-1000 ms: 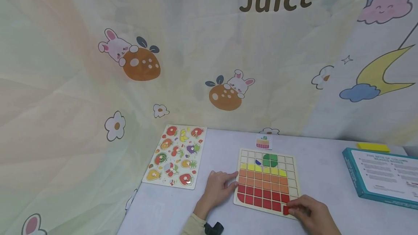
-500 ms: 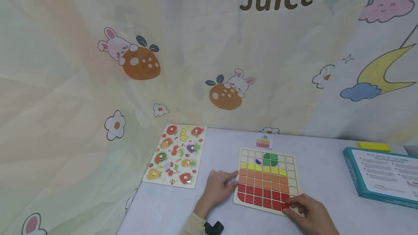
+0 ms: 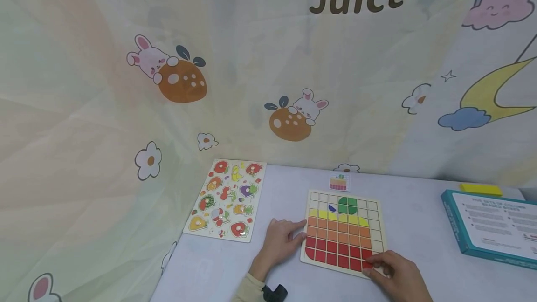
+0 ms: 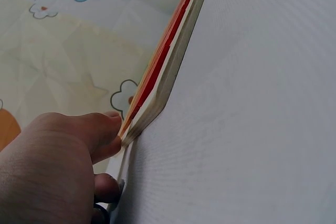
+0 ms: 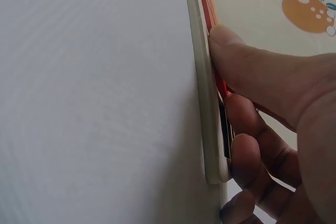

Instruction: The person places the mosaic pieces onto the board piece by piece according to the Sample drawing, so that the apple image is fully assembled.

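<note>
A square pegboard-like grid board (image 3: 375, 209) lies on the table in the head view, with coloured tiles in its cells. Rows of red tiles (image 3: 331, 245) fill its near side, then orange tiles (image 3: 331, 224), yellow tiles and a green round shape (image 3: 347, 205), with a small blue piece (image 3: 332, 208). My left hand (image 3: 278, 241) touches the board's left edge with forefinger and thumb. At the near right corner, my right hand (image 3: 398, 271) pinches a red tile (image 3: 367, 264) between thumb and forefinger; the fingers partly hide it. In the right wrist view, the thumb (image 5: 226, 40) presses near the board's edge.
Behind the board lies a small picture card (image 3: 339, 182). A fruit puzzle board (image 3: 226, 202) is at left on the white table (image 3: 209, 269). To the right are a teal box (image 3: 495, 227) and a yellow block (image 3: 480, 189). A printed cloth hangs behind.
My right hand has brought the red tile slightly up and left, into the corner cell at the end of the near row. The left hand has stayed in place.
</note>
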{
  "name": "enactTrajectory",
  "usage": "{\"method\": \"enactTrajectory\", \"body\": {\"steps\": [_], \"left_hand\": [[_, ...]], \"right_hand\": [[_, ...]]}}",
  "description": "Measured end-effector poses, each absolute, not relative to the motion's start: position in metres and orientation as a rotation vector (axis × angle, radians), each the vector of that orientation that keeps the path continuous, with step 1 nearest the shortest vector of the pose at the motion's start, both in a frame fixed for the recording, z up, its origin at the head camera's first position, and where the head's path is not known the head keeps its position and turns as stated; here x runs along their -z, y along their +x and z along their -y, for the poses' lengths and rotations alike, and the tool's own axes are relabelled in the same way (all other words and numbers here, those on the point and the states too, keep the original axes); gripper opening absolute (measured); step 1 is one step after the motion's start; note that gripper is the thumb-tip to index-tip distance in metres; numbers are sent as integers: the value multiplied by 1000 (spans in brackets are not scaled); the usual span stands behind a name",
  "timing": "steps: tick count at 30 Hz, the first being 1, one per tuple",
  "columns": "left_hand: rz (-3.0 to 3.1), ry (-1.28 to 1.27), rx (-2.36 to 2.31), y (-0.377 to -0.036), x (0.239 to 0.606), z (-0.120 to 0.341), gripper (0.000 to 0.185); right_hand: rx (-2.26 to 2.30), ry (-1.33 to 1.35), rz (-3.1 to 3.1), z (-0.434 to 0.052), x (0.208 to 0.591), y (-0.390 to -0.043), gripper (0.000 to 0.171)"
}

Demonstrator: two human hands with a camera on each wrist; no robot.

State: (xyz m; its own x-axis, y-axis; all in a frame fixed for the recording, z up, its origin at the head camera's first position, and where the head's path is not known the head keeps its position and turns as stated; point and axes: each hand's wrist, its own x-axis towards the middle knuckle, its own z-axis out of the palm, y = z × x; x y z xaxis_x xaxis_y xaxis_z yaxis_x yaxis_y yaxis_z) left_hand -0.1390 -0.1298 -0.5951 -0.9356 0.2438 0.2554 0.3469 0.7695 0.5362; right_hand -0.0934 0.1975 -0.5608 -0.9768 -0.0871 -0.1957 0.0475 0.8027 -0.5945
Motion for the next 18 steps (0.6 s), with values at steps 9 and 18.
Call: {"method": "enactTrajectory", "body": {"steps": [9,18], "left_hand": [[2800,-481,907,-140,596,129,36],[2807,-474,930,-140,598,128,37]], "right_hand": [[1011,23,-2734,-203,559,-88,36],[1026,194,-2757,-231,561,-86,42]]}}
